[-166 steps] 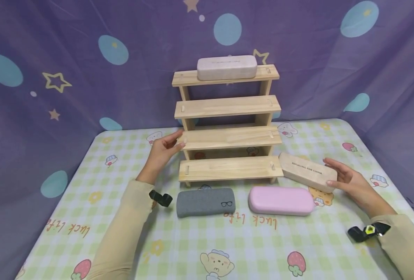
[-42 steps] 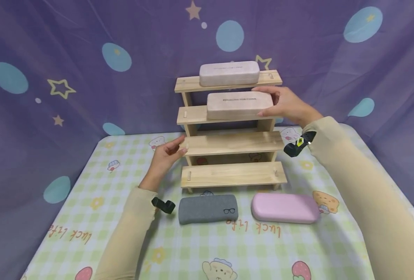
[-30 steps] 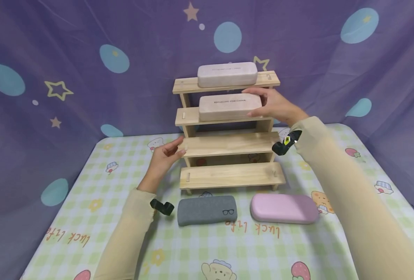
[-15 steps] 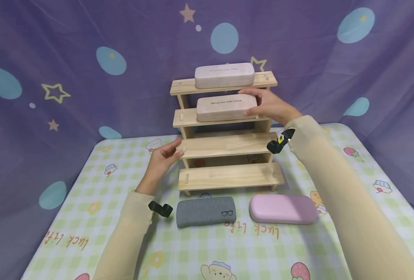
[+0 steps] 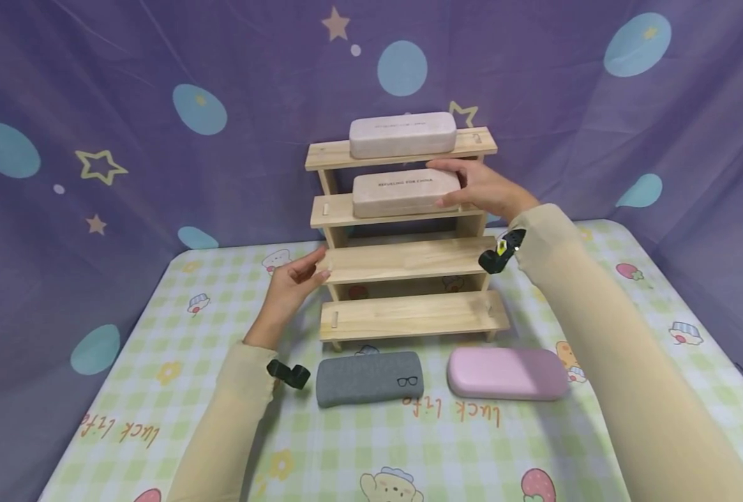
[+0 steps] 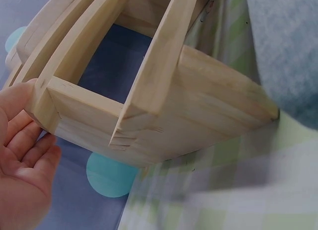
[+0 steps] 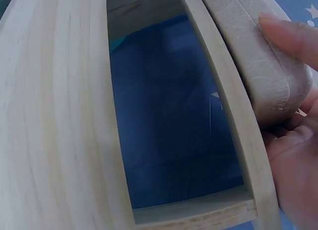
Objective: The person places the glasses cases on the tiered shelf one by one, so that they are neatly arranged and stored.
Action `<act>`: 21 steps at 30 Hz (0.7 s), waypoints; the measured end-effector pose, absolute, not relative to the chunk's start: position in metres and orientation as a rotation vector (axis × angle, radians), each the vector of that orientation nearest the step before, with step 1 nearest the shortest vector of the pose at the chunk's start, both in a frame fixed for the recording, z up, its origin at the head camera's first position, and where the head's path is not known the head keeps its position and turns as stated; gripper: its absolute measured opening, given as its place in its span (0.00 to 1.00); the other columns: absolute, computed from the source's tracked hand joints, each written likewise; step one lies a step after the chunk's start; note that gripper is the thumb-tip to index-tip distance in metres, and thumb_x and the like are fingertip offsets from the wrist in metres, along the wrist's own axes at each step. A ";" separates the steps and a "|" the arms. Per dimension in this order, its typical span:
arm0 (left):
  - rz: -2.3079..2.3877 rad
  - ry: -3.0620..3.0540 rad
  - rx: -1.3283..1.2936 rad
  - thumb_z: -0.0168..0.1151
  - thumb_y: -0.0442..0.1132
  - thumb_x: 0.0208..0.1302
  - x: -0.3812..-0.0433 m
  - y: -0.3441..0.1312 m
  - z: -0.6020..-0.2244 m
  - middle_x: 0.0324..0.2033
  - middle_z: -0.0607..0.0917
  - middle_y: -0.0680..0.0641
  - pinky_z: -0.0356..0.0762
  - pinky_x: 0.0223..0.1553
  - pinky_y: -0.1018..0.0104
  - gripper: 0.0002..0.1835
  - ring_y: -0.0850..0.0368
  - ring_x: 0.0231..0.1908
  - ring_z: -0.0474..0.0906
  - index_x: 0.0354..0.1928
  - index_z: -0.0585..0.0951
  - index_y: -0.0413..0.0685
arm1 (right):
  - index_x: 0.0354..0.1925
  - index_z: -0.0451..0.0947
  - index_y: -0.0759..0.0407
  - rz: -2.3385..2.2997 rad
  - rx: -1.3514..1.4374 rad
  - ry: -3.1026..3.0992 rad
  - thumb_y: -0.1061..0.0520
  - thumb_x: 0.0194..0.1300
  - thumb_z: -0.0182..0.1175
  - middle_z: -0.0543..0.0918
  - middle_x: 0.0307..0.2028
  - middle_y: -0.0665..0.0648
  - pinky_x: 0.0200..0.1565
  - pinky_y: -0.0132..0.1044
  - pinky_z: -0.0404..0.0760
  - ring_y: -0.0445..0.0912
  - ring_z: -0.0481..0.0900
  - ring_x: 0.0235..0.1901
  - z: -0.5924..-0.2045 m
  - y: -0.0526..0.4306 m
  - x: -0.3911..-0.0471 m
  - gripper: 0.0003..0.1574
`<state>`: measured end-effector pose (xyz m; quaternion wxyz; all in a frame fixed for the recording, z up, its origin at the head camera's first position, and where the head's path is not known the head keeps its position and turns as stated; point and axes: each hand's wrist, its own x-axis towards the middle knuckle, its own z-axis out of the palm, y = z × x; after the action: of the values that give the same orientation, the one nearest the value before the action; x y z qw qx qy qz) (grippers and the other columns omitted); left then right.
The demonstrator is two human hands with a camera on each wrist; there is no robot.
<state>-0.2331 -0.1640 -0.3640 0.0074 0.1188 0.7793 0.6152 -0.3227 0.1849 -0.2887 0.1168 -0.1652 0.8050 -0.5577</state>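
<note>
A wooden four-tier display rack (image 5: pixel 409 259) stands at the back of the table. On its second tier from the top sits a beige glasses case (image 5: pixel 402 194) lettered "REFUELING FOR CHINA". My right hand (image 5: pixel 487 189) grips this case by its right end, the thumb along its front, as the right wrist view also shows for the case (image 7: pixel 258 51). At the left end of the third tier, my left hand (image 5: pixel 291 284) holds the board between thumb and fingers. The left wrist view has that hand (image 6: pixel 25 160) right at the rack's corner.
A pale glasses case (image 5: pixel 402 136) rests on the top tier. In front of the rack lie a grey glasses case (image 5: pixel 370 380) with a spectacles print and a pink one (image 5: pixel 508 374). A checked cloth (image 5: pixel 321 453) covers the table; a purple curtain (image 5: pixel 271 181) hangs behind.
The beige case has gone from the table at the right up onto the second tier, carried by my right hand, then slid left. My left hand stays at the rack.
</note>
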 end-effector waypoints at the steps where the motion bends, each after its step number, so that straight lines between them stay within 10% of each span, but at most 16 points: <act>1: 1.922 2.438 0.375 0.59 0.28 0.63 -0.233 -0.164 -0.364 0.62 0.70 0.38 0.61 0.66 0.61 0.24 0.48 0.65 0.64 0.62 0.69 0.31 | 0.70 0.57 0.58 -1.603 -0.485 2.374 0.67 0.54 0.65 0.67 0.61 0.61 0.46 0.27 0.73 0.48 0.71 0.49 -0.288 0.185 -0.323 0.48; 13: 1.940 2.452 0.419 0.61 0.33 0.64 -0.247 -0.170 -0.388 0.62 0.72 0.41 0.62 0.66 0.63 0.25 0.52 0.64 0.65 0.62 0.71 0.35 | 0.70 0.58 0.59 -1.698 -0.484 2.296 0.70 0.55 0.63 0.68 0.62 0.62 0.48 0.27 0.75 0.46 0.71 0.51 -0.292 0.191 -0.322 0.47; 21: 1.952 2.448 0.427 0.60 0.32 0.64 -0.248 -0.168 -0.388 0.62 0.72 0.40 0.62 0.66 0.63 0.24 0.52 0.64 0.65 0.62 0.71 0.35 | 0.70 0.56 0.65 -1.790 -0.504 2.242 0.69 0.60 0.61 0.59 0.70 0.60 0.68 0.38 0.60 0.48 0.56 0.69 -0.292 0.208 -0.313 0.42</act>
<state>-0.2483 -0.1684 -0.3878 -0.0091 0.1353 0.7746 0.6178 -0.3125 0.2077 -0.2919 0.1140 -0.1718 0.7647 -0.6105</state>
